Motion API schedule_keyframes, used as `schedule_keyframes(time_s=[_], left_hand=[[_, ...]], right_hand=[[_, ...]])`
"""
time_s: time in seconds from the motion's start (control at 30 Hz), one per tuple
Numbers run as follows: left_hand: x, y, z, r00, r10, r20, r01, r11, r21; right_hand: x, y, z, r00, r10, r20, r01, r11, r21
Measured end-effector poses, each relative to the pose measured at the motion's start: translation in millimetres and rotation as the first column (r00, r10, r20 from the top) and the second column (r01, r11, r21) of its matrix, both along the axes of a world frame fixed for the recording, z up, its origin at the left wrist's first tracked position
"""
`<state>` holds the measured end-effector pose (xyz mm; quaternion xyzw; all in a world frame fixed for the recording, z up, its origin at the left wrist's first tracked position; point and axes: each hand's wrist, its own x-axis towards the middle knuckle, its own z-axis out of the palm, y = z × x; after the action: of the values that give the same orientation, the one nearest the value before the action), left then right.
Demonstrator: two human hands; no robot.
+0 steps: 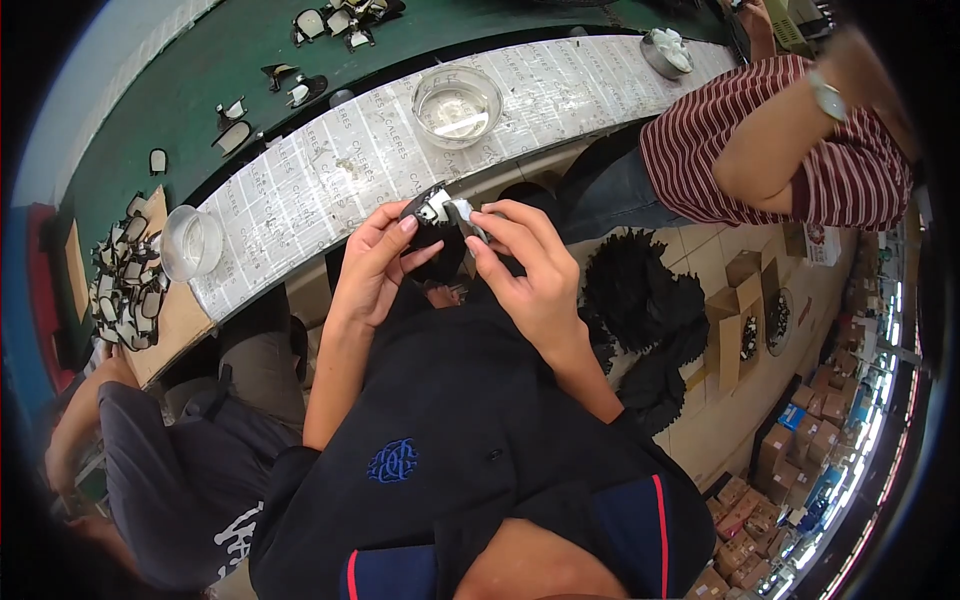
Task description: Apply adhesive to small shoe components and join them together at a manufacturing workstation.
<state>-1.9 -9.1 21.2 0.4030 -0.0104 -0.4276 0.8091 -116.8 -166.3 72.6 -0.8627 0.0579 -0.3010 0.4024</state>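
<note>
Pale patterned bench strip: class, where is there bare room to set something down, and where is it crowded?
Bare patches on the strip lie between the left clear bowl and the middle clear bowl, and between the middle bowl and the tin of white material. It is crowded where a heap of black-and-white pieces sits beside the left bowl.

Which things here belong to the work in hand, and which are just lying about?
Likely part of the work:
black-and-white piece in left hand
greyish piece in right hand
similar pieces piled at left

Seemingly just lying about:
clear bowl on the counter
black ragged material on the floor
open cardboard box
</note>
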Motion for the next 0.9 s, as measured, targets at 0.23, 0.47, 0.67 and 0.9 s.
schedule_keyframes(time_s=[0.23,0.47,0.67,0.9], left_hand=[[1,0,-2,1.0,0.009,-0.005,-0.009,1.0,-0.007],[0,1,-4,0.999,-0.008,-0.036,0.007,1.0,-0.008],[0,1,-2,0.998,0.002,-0.057,-0.003,1.0,-0.014],[-1,1,0,0.999,-0.014,-0.031,0.013,1.0,-0.02]], right_hand=[[-2,-7,3,0.993,-0.112,0.046,0.115,0.991,-0.07],[-5,-14,3,0.986,-0.157,0.064,0.158,0.987,-0.013],[-4,-9,7,0.989,-0.129,0.074,0.123,0.99,0.074],[-1,1,7,0.999,-0.006,0.035,0.004,0.999,0.047]])
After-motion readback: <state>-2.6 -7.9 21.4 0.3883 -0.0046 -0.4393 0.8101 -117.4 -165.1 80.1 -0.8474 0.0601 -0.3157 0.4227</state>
